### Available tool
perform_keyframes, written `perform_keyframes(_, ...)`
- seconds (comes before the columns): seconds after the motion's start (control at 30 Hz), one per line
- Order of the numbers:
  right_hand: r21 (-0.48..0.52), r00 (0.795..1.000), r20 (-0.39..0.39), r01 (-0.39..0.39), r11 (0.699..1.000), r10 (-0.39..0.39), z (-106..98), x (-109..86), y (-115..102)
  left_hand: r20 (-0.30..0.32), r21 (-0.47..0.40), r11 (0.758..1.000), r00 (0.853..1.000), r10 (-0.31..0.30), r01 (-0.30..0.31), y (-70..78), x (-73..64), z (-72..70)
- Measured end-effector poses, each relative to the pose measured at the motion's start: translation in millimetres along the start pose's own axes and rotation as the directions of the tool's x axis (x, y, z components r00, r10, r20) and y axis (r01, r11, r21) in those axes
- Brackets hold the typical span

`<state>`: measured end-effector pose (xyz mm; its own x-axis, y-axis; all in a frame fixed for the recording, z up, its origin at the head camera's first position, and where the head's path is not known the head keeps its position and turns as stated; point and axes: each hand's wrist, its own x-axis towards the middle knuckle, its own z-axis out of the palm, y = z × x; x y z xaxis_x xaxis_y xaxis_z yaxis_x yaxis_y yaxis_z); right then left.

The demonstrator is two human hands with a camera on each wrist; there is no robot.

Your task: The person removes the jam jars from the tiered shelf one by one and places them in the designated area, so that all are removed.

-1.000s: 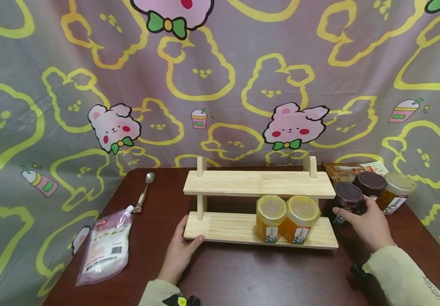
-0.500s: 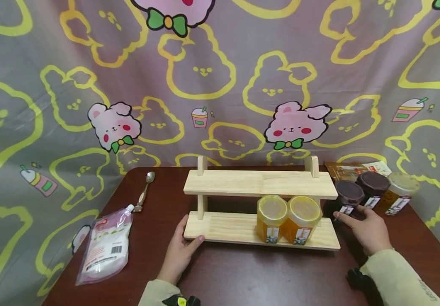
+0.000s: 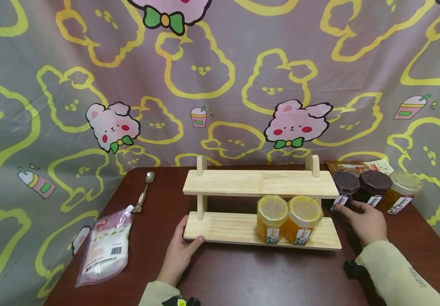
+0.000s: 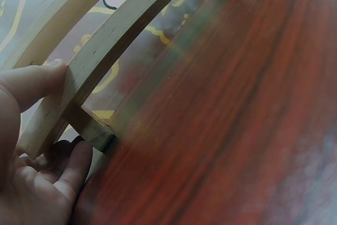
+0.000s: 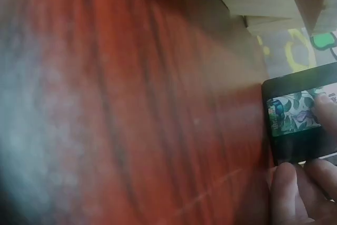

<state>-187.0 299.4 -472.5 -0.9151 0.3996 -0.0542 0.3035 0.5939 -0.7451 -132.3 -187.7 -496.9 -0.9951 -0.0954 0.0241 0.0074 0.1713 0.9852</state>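
Observation:
My left hand holds the left end of the two-tier wooden shelf, thumb on top of the lower board and fingers beneath. In the left wrist view this thumb lies on the pale board. My right hand is at the front of a dark-lidded jar on the table, right of the shelf. The right wrist view has the thumb on the jar's flowered label and the other fingertips along its side. Two amber jars stand on the lower board's right half.
Beside the dark jar stand a second dark jar and an amber jar with a pale lid, in a row. A brown packet lies behind them. On the left are a spoon and a spouted pouch. A patterned cloth hangs behind.
My right hand has shifted the dark jar back, into line with its neighbours, and its grip has loosened to fingertips at the jar's front. The left hand stays on the shelf.

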Motion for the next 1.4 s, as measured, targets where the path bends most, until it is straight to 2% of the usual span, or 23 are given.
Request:
perform_keyframes(0.13,0.010,1.000,-0.023,-0.011,1.000,0.011,-1,0.6,3,0.008,-0.010,1.000,1.000,0.009,-0.009,1.3,-1.5,1.1)
perform_keyframes(0.4,0.174,0.993,-0.064,-0.091,0.980,0.104,1,2.3,13,0.008,-0.007,1.000,1.000,0.000,0.000,0.8,-2.5,3.5)
perform_keyframes(0.53,0.175,0.994,-0.049,-0.093,0.980,0.103,0,-2.4,16,0.005,-0.001,1.000,1.000,0.004,-0.004,0.6,-2.9,4.2)
perform_keyframes(0.63,0.224,0.993,-0.054,-0.087,0.971,0.101,0,-8.7,20,0.006,-0.005,1.000,1.000,0.009,-0.009,0.1,-3.0,4.7)
perform_keyframes(0.73,0.374,0.989,-0.074,-0.093,0.923,0.129,1,-16.1,24,0.009,-0.011,1.000,1.000,0.014,-0.014,-1.3,-2.7,5.0)
perform_keyframes(0.83,0.537,0.984,-0.080,-0.094,0.838,0.162,3,-24.0,26,0.011,-0.006,1.000,1.000,0.017,-0.017,-2.8,-2.3,4.7)
perform_keyframes(1.03,0.620,0.984,-0.075,-0.082,0.780,0.163,8,-33.3,24,0.016,0.029,0.999,0.999,0.035,-0.036,-3.3,-0.4,1.4)
perform_keyframes(1.13,0.689,0.981,-0.093,-0.060,0.722,0.170,9,-34.2,20,0.025,0.035,0.998,0.999,0.043,-0.044,-2.6,0.9,0.0)
perform_keyframes(1.17,0.700,0.980,-0.109,-0.044,0.713,0.167,9,-34.5,19,0.026,0.032,0.999,0.999,0.042,-0.043,-2.1,1.0,-0.5)
perform_keyframes(1.27,0.706,0.973,-0.176,0.021,0.708,0.147,11,-36.5,13,0.027,0.020,0.999,0.999,0.038,-0.038,-0.2,0.8,-1.2)
perform_keyframes(1.3,0.698,0.969,-0.203,0.043,0.715,0.140,11,-37.9,11,0.027,0.017,0.999,0.999,0.037,-0.037,0.5,0.4,-1.3)
perform_keyframes(1.4,0.638,0.956,-0.277,0.108,0.762,0.096,14,-44.3,5,0.027,0.012,1.000,0.999,0.029,-0.029,2.1,-0.7,-0.7)
